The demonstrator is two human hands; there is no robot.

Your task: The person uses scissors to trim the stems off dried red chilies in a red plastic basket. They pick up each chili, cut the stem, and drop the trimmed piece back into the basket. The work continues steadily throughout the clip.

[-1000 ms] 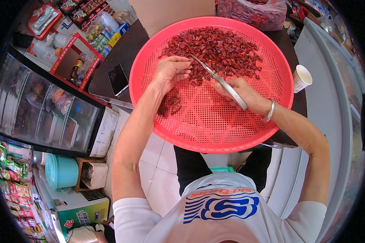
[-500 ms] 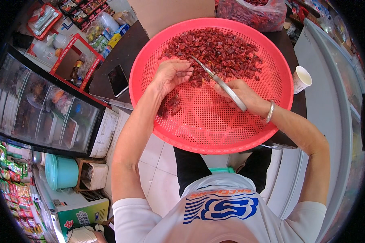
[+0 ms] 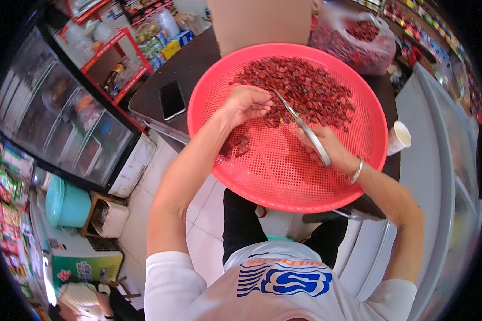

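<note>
A round red plastic sieve tray [image 3: 300, 205] holds a broad heap of cut dried red chili pieces [image 3: 300, 88] toward its far side. Over the left part of the tray, my left hand [image 3: 247, 104] has its fingers pinched together; whatever lies between them is too small to make out. My right hand [image 3: 329, 147] grips metal scissors [image 3: 311, 135], their blades pointing up and left, tips close to my left fingertips. A smaller pile of dark red chilies [image 3: 240, 144] lies under my left wrist, partly covered by it.
The tray sits on a dark table [image 3: 144, 101] with a phone [image 3: 172, 100] at left and a paper cup [image 3: 398, 138] at right. Behind stand a cardboard box [image 3: 260, 24] and a plastic bag of chilies [image 3: 353, 45]. A glass-fronted fridge [image 3: 64, 107] is on the left.
The whole view has shifted, so the tray and table appear lower and farther right. Both hands and the scissors keep nearly the same place over the tray.
</note>
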